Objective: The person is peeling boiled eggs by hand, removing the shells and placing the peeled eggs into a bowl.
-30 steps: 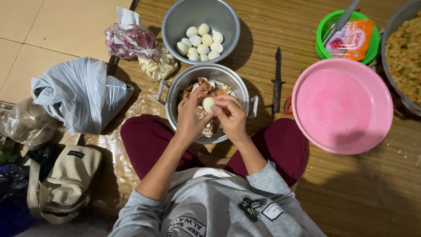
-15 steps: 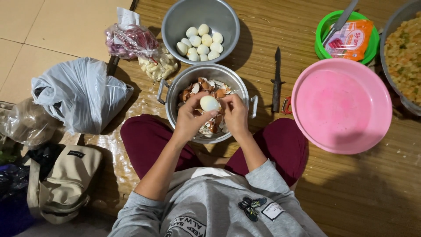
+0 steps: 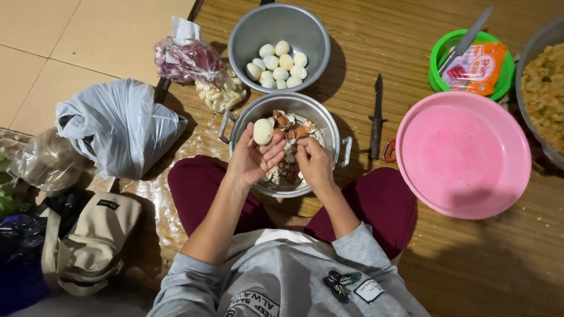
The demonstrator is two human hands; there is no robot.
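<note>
I sit on a woven mat with a metal pot (image 3: 333, 126) of brown eggshells between my knees. My left hand (image 3: 252, 161) holds a peeled white egg (image 3: 262, 131) up at its fingertips, over the pot's left side. My right hand (image 3: 313, 163) hovers over the middle of the pot, fingers curled close together above the shell pieces; what it pinches is too small to tell. Beyond the pot stands a grey metal bowl (image 3: 247, 35) with several peeled eggs (image 3: 278, 63) in it.
A black knife (image 3: 376, 117) lies right of the pot, then a pink basin (image 3: 464, 154). A green bowl (image 3: 444, 50) holds an orange packet, and a pot of rice sits at the far right (image 3: 543, 88). Plastic bags (image 3: 114, 126) and a beige bag (image 3: 88, 240) lie left.
My left hand has lifted the egg away to the left, off my right hand. The right hand has stayed over the shells in the pot.
</note>
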